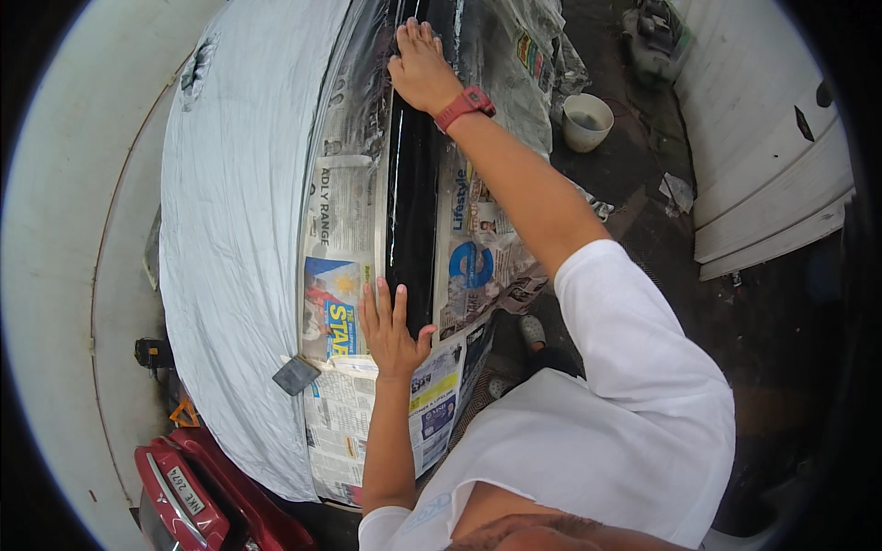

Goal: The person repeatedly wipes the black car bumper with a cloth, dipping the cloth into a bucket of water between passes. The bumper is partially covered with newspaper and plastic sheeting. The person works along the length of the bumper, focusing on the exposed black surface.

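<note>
A glossy black strip [410, 211] runs lengthwise between sheets of masking newspaper [344, 207] on what looks like a car body. My left hand [393, 338] lies on the near end of the strip, fingers stretched out and thumb spread, partly over the newspaper. Farther up, my right hand [427, 73], with a red watch [464, 107] at the wrist, rests palm down on the strip's far part. Its fingers are extended, and nothing shows in either hand. A small dark grey square pad [296, 376] sits left of my left hand, at the border of the silvery cover [239, 211].
A white bucket [587, 123] with liquid stands on the dark floor to the right. Clear plastic sheeting [514, 55] drapes the far right side. At lower left is a red car part [188, 487] with a plate. A white panel [763, 129] stands at right.
</note>
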`<state>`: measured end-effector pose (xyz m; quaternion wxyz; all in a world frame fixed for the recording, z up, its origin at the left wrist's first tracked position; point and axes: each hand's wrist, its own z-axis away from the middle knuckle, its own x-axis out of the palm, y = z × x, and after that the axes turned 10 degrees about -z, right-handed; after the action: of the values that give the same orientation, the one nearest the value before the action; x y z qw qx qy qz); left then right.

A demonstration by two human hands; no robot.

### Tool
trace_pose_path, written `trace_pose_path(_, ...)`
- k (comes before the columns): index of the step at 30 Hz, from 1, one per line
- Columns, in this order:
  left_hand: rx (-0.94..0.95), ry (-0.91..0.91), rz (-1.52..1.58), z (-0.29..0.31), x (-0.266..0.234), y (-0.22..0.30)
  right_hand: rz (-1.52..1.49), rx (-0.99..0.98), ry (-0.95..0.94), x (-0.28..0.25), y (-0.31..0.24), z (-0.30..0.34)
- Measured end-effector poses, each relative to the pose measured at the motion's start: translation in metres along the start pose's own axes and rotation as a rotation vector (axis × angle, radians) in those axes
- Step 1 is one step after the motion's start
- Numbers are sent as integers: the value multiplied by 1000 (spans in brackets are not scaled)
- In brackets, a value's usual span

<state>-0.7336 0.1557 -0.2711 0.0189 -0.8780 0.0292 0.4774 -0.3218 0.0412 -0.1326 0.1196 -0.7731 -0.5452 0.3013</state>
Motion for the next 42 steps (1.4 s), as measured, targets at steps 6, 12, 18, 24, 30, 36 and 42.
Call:
trace_pose_path(6, -84, -12, -47, 12, 4, -1, -148, -19, -206, -15, -69, 127)
trace_pose_path(12, -53, -50, -55, 5, 6, 0, -97, 11, -13, 0, 44, -51)
trace_pose_path(18, -86, -62, -104, 7, 6, 0, -100, -39, -23, 7, 35, -24)
trace_pose_path(24, -73, -106, -102, 9, 2, 1, -145, -86, -77, -3, 53, -46)
trace_pose_path(30, -66, -63, -88, 1, 7, 2, 11, 42, 77, 17, 126, -114)
trace_pose_path(36, -21, -4, -38, 11, 6, -4, -187, -41, -292, -37, -99, 165)
trace_pose_path(42, 37, 177, 60, 15, 15, -9, -282, -5, -312, -38, -135, 245)
